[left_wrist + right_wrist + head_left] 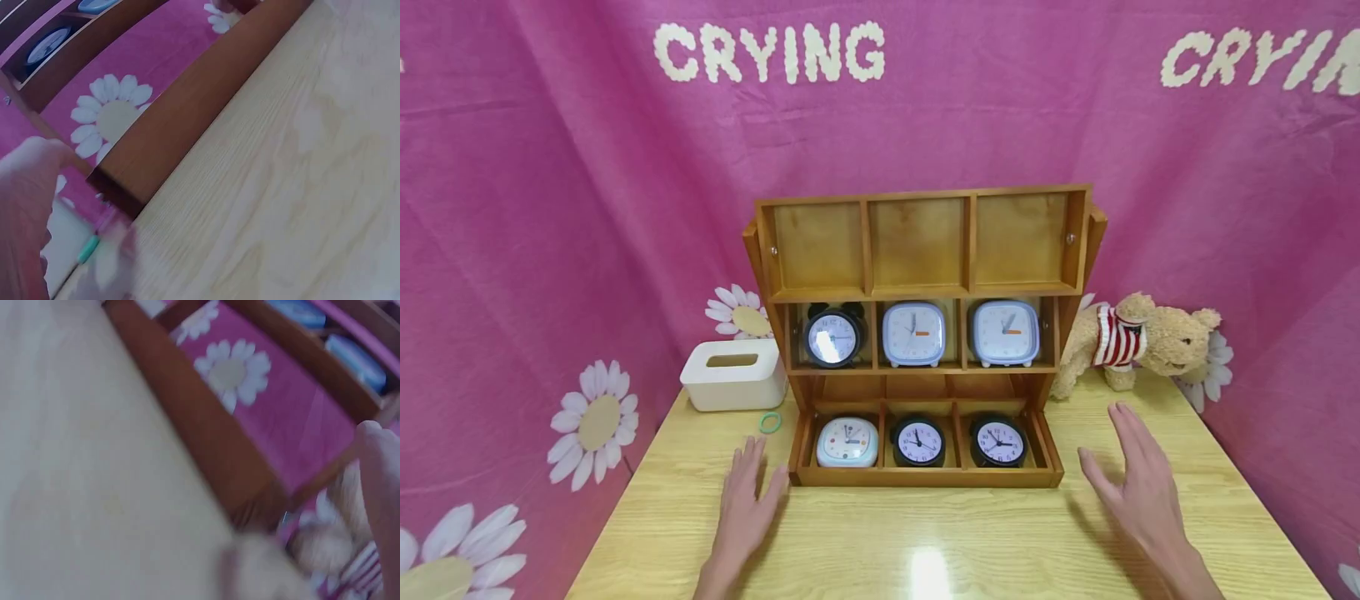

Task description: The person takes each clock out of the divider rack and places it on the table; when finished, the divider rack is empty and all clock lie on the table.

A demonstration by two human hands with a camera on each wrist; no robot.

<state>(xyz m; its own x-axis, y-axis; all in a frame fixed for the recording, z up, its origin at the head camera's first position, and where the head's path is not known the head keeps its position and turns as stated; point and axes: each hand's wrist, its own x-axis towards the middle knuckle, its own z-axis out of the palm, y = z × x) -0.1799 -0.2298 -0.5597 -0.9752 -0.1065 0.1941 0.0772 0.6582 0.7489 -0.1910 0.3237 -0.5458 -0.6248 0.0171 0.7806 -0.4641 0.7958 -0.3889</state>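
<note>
A brown wooden three-tier shelf (925, 477) stands on the table, each tier split into three compartments. Its top tier holds nothing. In the middle tier are a black twin-bell alarm clock (832, 338) and two pale blue clocks, one central (913, 334) and one at right (1004, 332). The bottom tier holds a light blue-and-white clock (847, 442) and two round black clocks, one central (918, 442) and one at right (998, 442). My left hand (747, 500) is spread beside the front left corner, thumb close to the wood. My right hand (1138, 492), fingers extended, hovers right of the shelf, apart from it.
Left of the shelf sits a white tissue box (737, 387), with a small green ring (770, 422) in front of it. A teddy bear (1150, 337) in a striped shirt leans at the right. Pink flowered curtain (925, 125) surrounds the wooden table (1000, 542).
</note>
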